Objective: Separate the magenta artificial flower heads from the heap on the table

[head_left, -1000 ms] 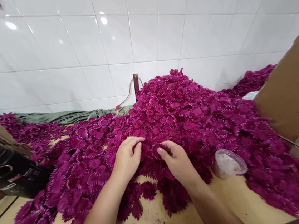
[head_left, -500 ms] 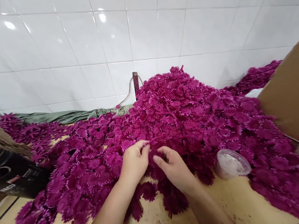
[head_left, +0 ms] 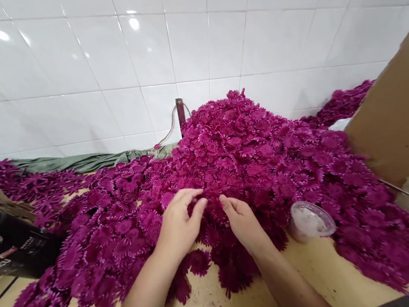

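1. Left hand (head_left: 179, 223): held back-up over the near slope of the heap, thumb and forefinger parted by a clear gap; nothing is seen gripped between them.
2. Right hand (head_left: 248, 227): placed just across from the left, its thumb laid close along the forefinger, a narrow pinch; whether a petal edge is caught there cannot be told.
3. Purple flower pieces (head_left: 233, 143): massed between the two hands and banked highest beyond them; also spread outward past each forearm. A few are seen nearer than the hands, on the worktop (head_left: 206, 296).
4. Handling, judged from appearance: each piece is taken to be thin, very light and soft, probably fabric. Little grip force should be needed; breakage is thought unlikely, creasing or fraying of the narrow petals more likely.
5. Overlap: pieces are closely layered, so neighbours may cling and be lifted together; slipperiness cannot be judged.
6. Hold point: the flat centre, or several petals near their base, would be best pinched between thumb and forefinger; single petal tips are better avoided.
7. Clear tub (head_left: 297, 230) with whitish contents: noted to the right of the right hand, apart from it; contents not identified.
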Demonstrator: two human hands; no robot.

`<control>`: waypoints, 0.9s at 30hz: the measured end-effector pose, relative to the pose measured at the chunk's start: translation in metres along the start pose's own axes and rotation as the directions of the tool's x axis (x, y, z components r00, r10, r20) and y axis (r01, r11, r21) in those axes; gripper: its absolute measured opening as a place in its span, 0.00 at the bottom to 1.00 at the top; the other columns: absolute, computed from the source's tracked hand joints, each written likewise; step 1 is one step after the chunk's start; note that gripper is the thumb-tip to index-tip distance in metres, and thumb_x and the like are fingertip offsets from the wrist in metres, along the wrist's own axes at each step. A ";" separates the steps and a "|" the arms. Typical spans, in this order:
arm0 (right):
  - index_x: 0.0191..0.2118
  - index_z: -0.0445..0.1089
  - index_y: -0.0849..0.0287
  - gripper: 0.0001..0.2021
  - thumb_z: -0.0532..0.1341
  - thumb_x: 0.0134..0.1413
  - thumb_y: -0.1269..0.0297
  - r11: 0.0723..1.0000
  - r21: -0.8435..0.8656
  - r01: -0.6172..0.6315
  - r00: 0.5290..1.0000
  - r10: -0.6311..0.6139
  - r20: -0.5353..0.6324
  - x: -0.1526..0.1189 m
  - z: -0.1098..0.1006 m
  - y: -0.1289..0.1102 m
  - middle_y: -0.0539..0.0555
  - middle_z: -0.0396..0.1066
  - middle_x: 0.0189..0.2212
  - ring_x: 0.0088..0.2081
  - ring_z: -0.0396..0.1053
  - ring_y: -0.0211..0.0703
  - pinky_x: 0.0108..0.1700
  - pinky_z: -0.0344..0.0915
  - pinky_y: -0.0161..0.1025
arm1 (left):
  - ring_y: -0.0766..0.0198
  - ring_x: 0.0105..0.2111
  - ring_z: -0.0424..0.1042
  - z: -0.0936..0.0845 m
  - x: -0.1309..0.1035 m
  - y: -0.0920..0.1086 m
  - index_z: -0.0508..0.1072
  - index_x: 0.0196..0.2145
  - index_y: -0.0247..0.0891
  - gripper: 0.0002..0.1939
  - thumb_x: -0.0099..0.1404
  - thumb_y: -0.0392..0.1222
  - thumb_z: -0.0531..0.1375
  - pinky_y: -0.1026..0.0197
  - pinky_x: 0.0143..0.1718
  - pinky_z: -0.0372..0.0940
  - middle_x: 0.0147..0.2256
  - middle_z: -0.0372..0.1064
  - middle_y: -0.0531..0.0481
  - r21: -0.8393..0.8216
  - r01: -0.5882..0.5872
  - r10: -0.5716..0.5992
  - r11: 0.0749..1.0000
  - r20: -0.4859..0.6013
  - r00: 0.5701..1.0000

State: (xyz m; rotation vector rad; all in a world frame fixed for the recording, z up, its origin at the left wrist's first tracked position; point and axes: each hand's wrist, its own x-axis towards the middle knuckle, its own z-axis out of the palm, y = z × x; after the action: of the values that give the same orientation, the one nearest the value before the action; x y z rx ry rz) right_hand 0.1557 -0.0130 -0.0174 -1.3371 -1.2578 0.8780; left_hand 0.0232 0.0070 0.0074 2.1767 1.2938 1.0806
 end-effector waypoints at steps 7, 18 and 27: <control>0.27 0.61 0.57 0.10 0.50 0.50 0.58 0.996 0.041 0.073 0.994 -0.076 0.078 -0.012 0.010 -0.004 0.50 0.64 0.26 0.31 0.62 0.40 0.35 0.60 0.37 | 0.65 0.29 0.68 0.011 -0.001 0.008 0.71 0.26 0.38 0.07 0.56 0.39 0.53 0.63 0.34 0.63 0.26 0.70 0.53 -0.309 0.185 -0.181 0.933 0.042 0.983; 0.23 0.58 0.58 0.10 0.54 0.47 0.58 0.999 0.049 -0.003 0.999 0.001 0.040 -0.019 0.012 -0.006 0.47 0.59 0.20 0.23 0.58 0.36 0.27 0.58 0.34 | 0.62 0.29 0.70 0.006 0.013 -0.023 0.67 0.26 0.35 0.16 0.51 0.53 0.56 0.59 0.33 0.64 0.26 0.70 0.48 -0.636 0.406 -0.544 0.656 -0.025 0.839; 0.17 0.50 0.57 0.19 0.53 0.48 0.50 0.999 0.039 -0.014 0.999 0.012 0.047 -0.009 0.007 -0.007 0.43 0.48 0.14 0.18 0.46 0.31 0.20 0.47 0.32 | 0.58 0.45 0.68 -0.009 -0.007 0.003 0.72 0.40 0.39 0.14 0.56 0.41 0.55 0.54 0.50 0.58 0.43 0.71 0.46 -0.265 0.138 -0.124 0.954 0.071 0.990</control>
State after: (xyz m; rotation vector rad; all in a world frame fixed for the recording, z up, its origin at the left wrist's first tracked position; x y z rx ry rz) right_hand 0.1463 -0.0208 -0.0125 -1.3013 -1.2628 0.9431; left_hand 0.0161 -0.0007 0.0118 1.8794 1.1731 1.0696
